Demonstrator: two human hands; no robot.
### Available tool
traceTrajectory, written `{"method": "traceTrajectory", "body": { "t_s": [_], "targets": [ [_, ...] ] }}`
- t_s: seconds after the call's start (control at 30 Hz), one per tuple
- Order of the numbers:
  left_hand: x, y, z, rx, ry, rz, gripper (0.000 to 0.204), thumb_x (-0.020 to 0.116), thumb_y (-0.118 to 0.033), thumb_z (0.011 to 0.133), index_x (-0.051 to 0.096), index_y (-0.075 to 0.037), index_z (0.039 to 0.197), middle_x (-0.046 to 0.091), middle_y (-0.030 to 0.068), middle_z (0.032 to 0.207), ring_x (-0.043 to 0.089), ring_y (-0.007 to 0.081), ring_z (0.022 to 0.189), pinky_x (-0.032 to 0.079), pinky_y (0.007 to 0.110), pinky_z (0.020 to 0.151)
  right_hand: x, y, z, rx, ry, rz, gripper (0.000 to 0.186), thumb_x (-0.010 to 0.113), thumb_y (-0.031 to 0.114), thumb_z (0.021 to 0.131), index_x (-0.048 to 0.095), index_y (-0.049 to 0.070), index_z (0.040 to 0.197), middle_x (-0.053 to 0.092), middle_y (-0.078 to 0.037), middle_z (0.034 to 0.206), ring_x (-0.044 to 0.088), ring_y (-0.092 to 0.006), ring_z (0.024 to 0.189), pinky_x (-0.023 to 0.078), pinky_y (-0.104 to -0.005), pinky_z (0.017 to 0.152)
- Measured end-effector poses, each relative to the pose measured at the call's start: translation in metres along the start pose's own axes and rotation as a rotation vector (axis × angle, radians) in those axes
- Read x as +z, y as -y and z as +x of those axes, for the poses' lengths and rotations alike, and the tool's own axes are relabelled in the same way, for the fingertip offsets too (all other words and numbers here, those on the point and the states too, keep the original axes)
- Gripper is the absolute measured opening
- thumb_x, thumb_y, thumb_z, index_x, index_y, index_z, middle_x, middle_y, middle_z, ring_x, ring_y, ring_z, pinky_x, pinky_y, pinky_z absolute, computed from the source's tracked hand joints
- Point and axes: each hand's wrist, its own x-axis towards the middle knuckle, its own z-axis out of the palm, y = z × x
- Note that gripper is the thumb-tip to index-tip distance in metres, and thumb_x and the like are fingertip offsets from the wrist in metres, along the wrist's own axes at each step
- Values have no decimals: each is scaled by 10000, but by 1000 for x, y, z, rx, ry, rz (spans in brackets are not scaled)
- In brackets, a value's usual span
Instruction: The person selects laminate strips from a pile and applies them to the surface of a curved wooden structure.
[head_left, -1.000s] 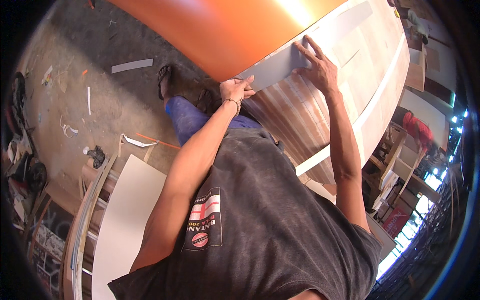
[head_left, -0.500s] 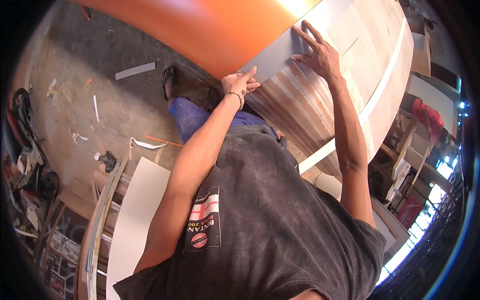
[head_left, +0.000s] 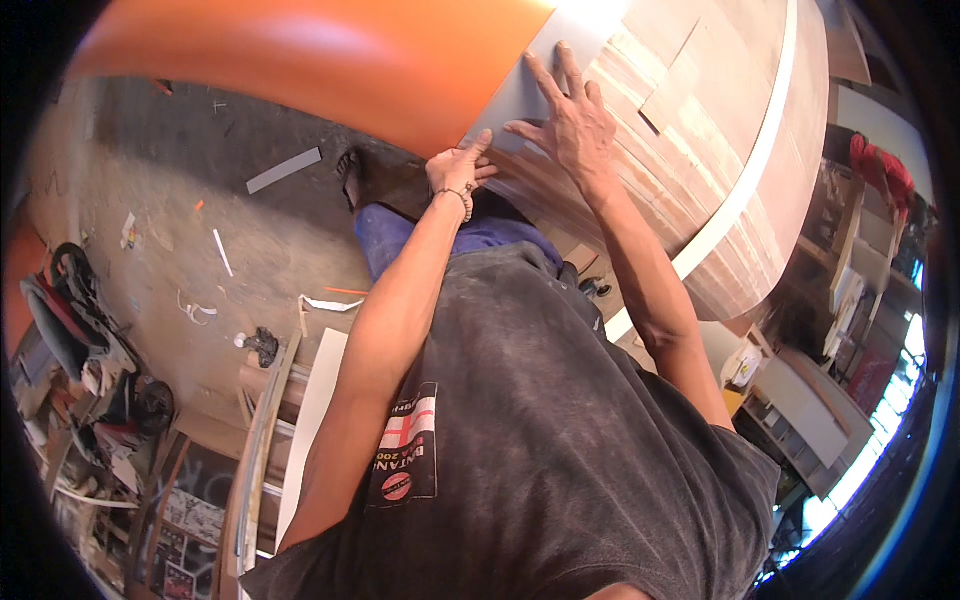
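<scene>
A smooth orange sheet [head_left: 350, 75] and a narrow grey strip [head_left: 513, 85] lie side by side over a curved surface of pale wood pieces [head_left: 690, 130]. At the near end of the grey strip, my left hand [head_left: 458, 168] is closed on its edge, thumb on top; the other fingers are partly hidden. My right hand [head_left: 578, 130] lies on the strip farther up with its fingers spread, the fingertips touching the grey face. Nothing is held in the right hand. A beaded bracelet [head_left: 466, 200] circles my left wrist.
A white band [head_left: 745, 195] crosses the wooden surface on the right. Loose strips, including a grey one [head_left: 284, 170], and scraps lie on the floor. A motorbike [head_left: 90, 350] stands at the left. At the far right a person in red [head_left: 882, 172] bends among wooden boards.
The view has shifted, so the orange sheet and wood appear farther left. My right hand rests slightly nearer to my left hand. The left hand stays at the strip's near end.
</scene>
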Motion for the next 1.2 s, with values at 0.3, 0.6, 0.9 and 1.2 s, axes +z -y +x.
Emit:
{"method": "traceTrajectory", "body": {
  "t_s": [0.3,0.6,0.9,1.2],
  "targets": [
    [-14,1,6,169,-75,124,587,900,-563,838,627,-44,861,713,100,823,767,243,750,635,371,699,11,-5,-3,56,-20,57,1065,886,670,617,486,493,1588,449,38,1683,611,-227,924,601,-344,724],
    [-26,-26,16,810,-336,658,628,1041,-422,648,556,-33,557,611,38,546,525,150,519,465,370,561,15,-5,-5,69,-36,119,1042,934,514,626,504,471,1574,445,32,1682,607,-254,1008,627,-367,752],
    [-4,-104,-5,1312,-256,1357,775,1031,-533,457,673,-123,1009,681,39,1041,619,267,968,471,493,865,45,27,-44,145,-119,95,1090,926,509,611,474,462,1602,430,64,1686,572,-223,958,608,-321,715],
    [31,-170,8,1659,491,1956,1384,952,-598,567,224,-364,1719,219,-99,1794,201,169,1653,179,669,1227,52,35,-49,238,-226,166,1127,964,414,570,481,490,1586,398,54,1695,581,-210,937,622,-328,733]
  ]
}}
